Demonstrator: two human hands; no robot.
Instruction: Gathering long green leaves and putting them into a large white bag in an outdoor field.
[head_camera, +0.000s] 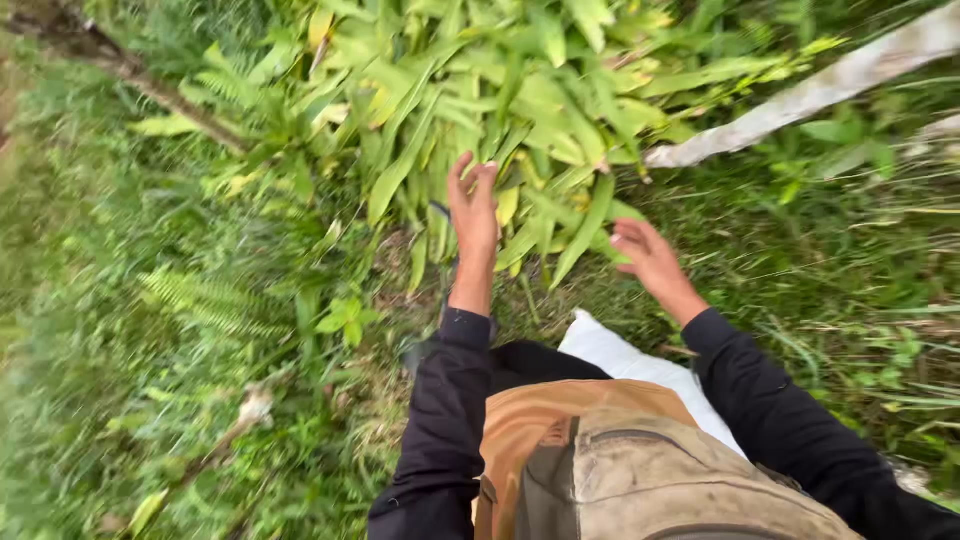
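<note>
Head view: the left hand (473, 212) reaches up into a clump of long green and yellowing leaves (480, 95), fingers spread loosely and touching the lower blades, gripping nothing. The right hand (648, 257) hovers open, palm down, just beside the clump's drooping right edge, above the grass (800, 250). Both arms wear dark sleeves. A tan bag (640, 470) hangs at the person's front, with a white sack (620, 358) behind it. A pale trunk (810, 95) lies at the upper right, ferns (205, 300) at the left.
</note>
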